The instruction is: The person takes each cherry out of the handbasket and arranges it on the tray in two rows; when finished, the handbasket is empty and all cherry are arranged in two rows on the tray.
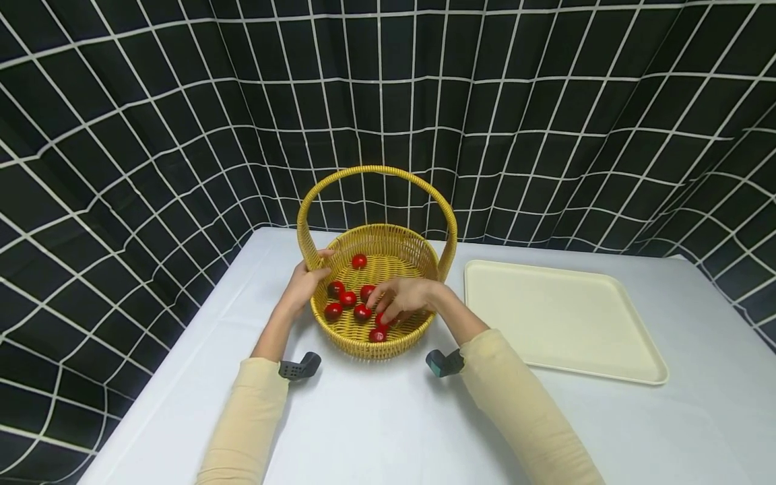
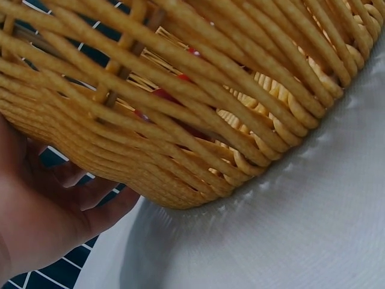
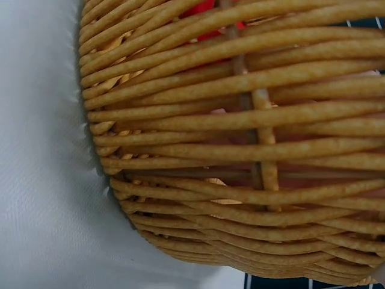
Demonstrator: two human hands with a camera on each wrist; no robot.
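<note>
A yellow wicker basket (image 1: 370,350) with a tall arched handle holds several round, glossy, cherry-like red fruits (image 1: 348,299), some darkened on one side. At the left rim, by the handle's foot, my left hand (image 1: 301,283) grips the basket. In the left wrist view, the fingers (image 2: 111,205) of that hand bend against the outer wall. My right hand (image 1: 409,295) reaches inside from the right, its bent fingers spread low over the fruits. A red fruit (image 1: 382,320) lies right at its fingertips; I cannot tell whether they pinch it. Weave covers most of this hand in the right wrist view.
Right of the basket lies a cream rectangular tray (image 1: 564,316) on the white-covered table (image 1: 364,424). Black curtains (image 1: 388,101) with a white grid stand behind the table and at both sides. Both wrists carry dark camera mounts (image 1: 301,367).
</note>
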